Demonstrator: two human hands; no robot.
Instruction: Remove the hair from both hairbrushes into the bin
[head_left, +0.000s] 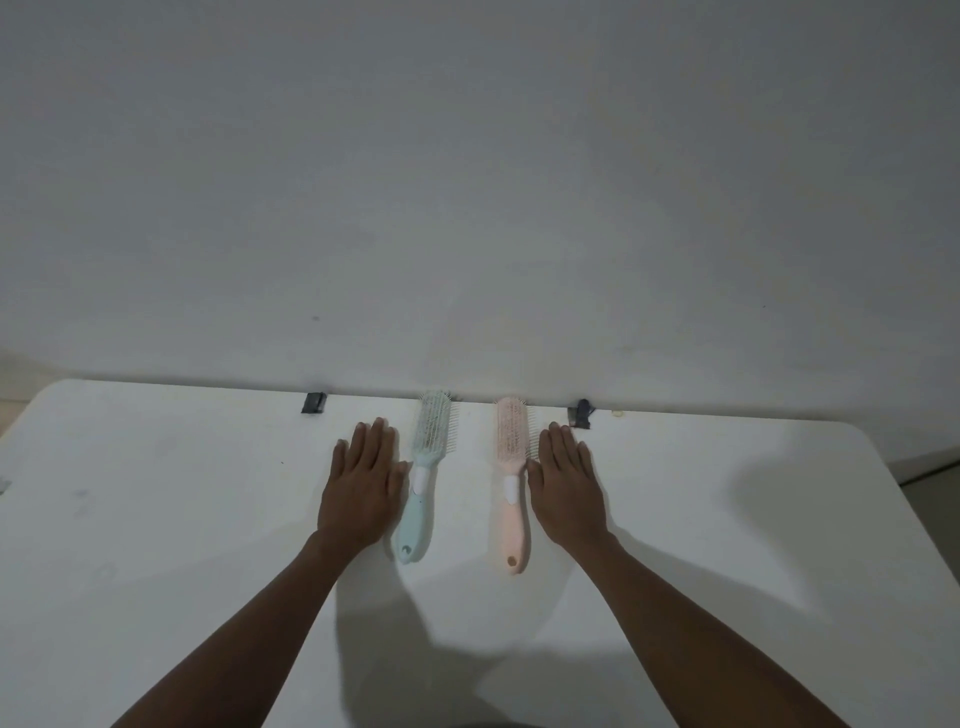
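Head view of a white table (156, 519) set against a plain wall. Two hairbrushes lie side by side at the table's far edge, bristles up and handles toward the person: a blue hairbrush (422, 483) and, just to its right, a pink hairbrush (511, 483). Strands of hair appear caught in both bristle beds, though the detail is too fine to be sure.

The left hand (361, 488) lies flat, palm down, fingers together, just left of the blue hairbrush, its thumb touching or nearly touching the neck. The right hand (563, 488) lies flat in the same way just right of the pink hairbrush, brushing its side. Neither hand grips anything.

Judged stage: the start, with no brush lifted and no hair pulled. The next move calls for closing one hand around a handle and using the other hand's fingertips to pinch and draw hair out from between the bristles.

The bin is not in view; it must be located before any hair can be dropped. Two dark clips, a left clip (314, 403) and a right clip (581, 415), sit on the far edge either side of the brushes, clear of both handles. Nothing blocks either grasp.
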